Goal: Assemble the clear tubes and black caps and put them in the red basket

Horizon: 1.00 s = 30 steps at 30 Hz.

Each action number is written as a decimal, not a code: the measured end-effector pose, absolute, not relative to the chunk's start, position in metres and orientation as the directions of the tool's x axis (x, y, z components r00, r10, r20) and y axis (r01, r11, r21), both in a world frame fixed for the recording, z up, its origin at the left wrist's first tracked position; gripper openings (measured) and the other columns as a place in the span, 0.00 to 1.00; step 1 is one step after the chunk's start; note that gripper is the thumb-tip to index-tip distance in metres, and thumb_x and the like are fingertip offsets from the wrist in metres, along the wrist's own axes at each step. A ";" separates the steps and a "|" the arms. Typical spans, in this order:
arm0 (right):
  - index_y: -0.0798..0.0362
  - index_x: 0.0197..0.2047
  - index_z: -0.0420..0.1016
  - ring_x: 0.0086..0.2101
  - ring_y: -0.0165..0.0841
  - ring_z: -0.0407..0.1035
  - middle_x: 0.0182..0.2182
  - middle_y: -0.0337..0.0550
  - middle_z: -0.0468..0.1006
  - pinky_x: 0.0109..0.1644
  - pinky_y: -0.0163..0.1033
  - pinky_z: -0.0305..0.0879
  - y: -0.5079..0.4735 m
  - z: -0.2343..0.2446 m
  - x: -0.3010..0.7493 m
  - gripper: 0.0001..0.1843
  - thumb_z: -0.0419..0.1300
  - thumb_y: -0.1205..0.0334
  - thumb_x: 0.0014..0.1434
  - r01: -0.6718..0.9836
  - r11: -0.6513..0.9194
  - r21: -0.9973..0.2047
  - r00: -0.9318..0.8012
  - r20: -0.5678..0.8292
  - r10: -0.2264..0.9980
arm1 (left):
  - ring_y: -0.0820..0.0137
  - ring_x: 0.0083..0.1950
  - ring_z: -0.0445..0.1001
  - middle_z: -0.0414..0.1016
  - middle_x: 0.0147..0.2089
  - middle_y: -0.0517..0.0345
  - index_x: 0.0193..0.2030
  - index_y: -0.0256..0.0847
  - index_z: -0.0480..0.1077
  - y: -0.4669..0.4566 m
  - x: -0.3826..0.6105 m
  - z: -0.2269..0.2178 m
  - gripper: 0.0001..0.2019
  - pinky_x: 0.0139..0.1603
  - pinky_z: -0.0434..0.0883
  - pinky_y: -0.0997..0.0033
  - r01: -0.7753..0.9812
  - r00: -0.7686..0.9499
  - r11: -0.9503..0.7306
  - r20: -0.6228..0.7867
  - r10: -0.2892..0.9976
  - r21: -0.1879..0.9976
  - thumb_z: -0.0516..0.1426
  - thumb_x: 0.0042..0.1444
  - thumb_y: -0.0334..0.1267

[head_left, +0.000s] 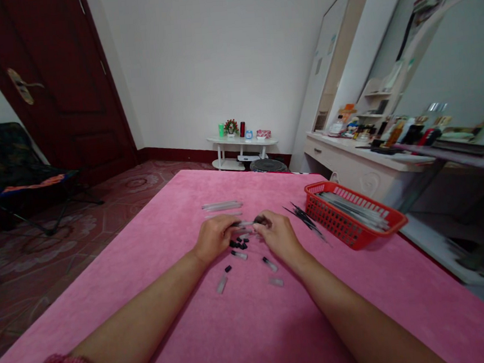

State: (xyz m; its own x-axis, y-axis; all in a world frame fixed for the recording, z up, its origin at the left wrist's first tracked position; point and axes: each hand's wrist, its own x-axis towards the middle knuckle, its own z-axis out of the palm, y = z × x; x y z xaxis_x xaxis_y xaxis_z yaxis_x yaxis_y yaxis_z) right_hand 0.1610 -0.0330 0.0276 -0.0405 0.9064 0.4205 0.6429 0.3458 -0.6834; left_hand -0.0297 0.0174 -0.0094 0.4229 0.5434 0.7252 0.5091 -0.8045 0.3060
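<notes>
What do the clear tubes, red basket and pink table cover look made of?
Clear tubes: translucent, probably plastic. Red basket: likely moulded plastic, judging by its lattice walls. Pink table cover: soft matte fabric, fuzzy nap, no shine.

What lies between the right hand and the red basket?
Head view: thin black rods lie fanned on the pink cloth between right hand and red basket.

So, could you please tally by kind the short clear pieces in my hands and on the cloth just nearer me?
Clear piece held between left hand and right hand: 1
Black-tipped clear pieces on pink cloth: 2
Plain clear pieces: 2
Total: 5
</notes>
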 end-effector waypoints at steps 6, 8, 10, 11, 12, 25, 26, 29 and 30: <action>0.53 0.25 0.72 0.24 0.29 0.66 0.21 0.40 0.74 0.28 0.32 0.53 -0.042 0.040 0.162 0.19 0.50 0.52 0.60 0.811 0.236 -0.535 -0.037 0.355 0.934 | 0.67 0.42 0.76 0.78 0.40 0.53 0.43 0.41 0.73 0.017 -0.029 -0.009 0.11 0.44 0.73 0.68 0.499 0.440 -0.817 0.729 0.525 0.288 0.54 0.54 0.28; 0.52 0.29 0.73 0.25 0.29 0.67 0.24 0.40 0.76 0.28 0.31 0.52 -0.042 0.041 0.162 0.13 0.55 0.54 0.58 0.817 0.253 -0.518 -0.046 0.380 0.924 | 0.67 0.42 0.76 0.78 0.41 0.53 0.43 0.41 0.73 0.017 -0.029 -0.009 0.12 0.44 0.72 0.68 0.502 0.431 -0.815 0.734 0.525 0.289 0.54 0.54 0.28; 0.52 0.30 0.73 0.26 0.29 0.67 0.24 0.40 0.76 0.28 0.31 0.52 -0.041 0.040 0.162 0.12 0.54 0.55 0.58 0.823 0.272 -0.499 -0.069 0.388 0.919 | 0.67 0.42 0.76 0.78 0.40 0.53 0.43 0.41 0.73 0.016 -0.029 -0.009 0.11 0.44 0.72 0.68 0.501 0.431 -0.815 0.732 0.527 0.292 0.54 0.54 0.28; 0.53 0.27 0.73 0.25 0.29 0.66 0.23 0.40 0.75 0.28 0.32 0.51 -0.040 0.039 0.163 0.15 0.52 0.55 0.60 0.829 0.270 -0.490 -0.078 0.377 0.923 | 0.67 0.41 0.76 0.78 0.40 0.53 0.42 0.41 0.73 0.016 -0.029 -0.009 0.11 0.43 0.72 0.68 0.498 0.440 -0.817 0.728 0.526 0.290 0.54 0.55 0.28; 0.53 0.25 0.72 0.24 0.29 0.66 0.21 0.41 0.74 0.28 0.32 0.51 -0.040 0.039 0.163 0.19 0.50 0.54 0.61 0.836 0.261 -0.483 -0.079 0.364 0.928 | 0.68 0.40 0.76 0.78 0.39 0.53 0.41 0.40 0.73 0.016 -0.029 -0.008 0.10 0.43 0.72 0.69 0.494 0.449 -0.821 0.725 0.523 0.286 0.54 0.55 0.29; 0.52 0.27 0.73 0.25 0.30 0.67 0.24 0.41 0.76 0.28 0.32 0.51 -0.041 0.041 0.162 0.15 0.53 0.54 0.60 0.839 0.243 -0.487 -0.071 0.345 0.936 | 0.67 0.41 0.76 0.78 0.39 0.52 0.42 0.40 0.73 0.016 -0.030 -0.009 0.09 0.43 0.72 0.69 0.493 0.453 -0.819 0.716 0.530 0.294 0.55 0.55 0.29; 0.52 0.29 0.73 0.26 0.30 0.67 0.25 0.41 0.77 0.28 0.32 0.51 -0.040 0.042 0.163 0.12 0.55 0.55 0.58 0.837 0.251 -0.487 -0.074 0.354 0.932 | 0.67 0.41 0.76 0.78 0.39 0.52 0.42 0.40 0.73 0.016 -0.030 -0.008 0.10 0.43 0.72 0.69 0.496 0.450 -0.818 0.718 0.531 0.293 0.55 0.55 0.29; 0.53 0.26 0.73 0.24 0.29 0.66 0.23 0.41 0.76 0.28 0.32 0.50 -0.040 0.043 0.163 0.15 0.53 0.56 0.59 0.848 0.248 -0.469 -0.090 0.333 0.938 | 0.68 0.40 0.76 0.78 0.38 0.53 0.41 0.40 0.73 0.016 -0.029 -0.008 0.09 0.42 0.71 0.70 0.486 0.463 -0.828 0.720 0.516 0.281 0.55 0.55 0.29; 0.53 0.24 0.72 0.23 0.29 0.66 0.21 0.41 0.75 0.27 0.32 0.50 -0.041 0.043 0.163 0.18 0.50 0.56 0.61 0.854 0.237 -0.463 -0.089 0.318 0.944 | 0.68 0.40 0.76 0.78 0.37 0.53 0.41 0.40 0.73 0.016 -0.029 -0.008 0.08 0.42 0.71 0.70 0.482 0.470 -0.831 0.718 0.513 0.279 0.55 0.55 0.30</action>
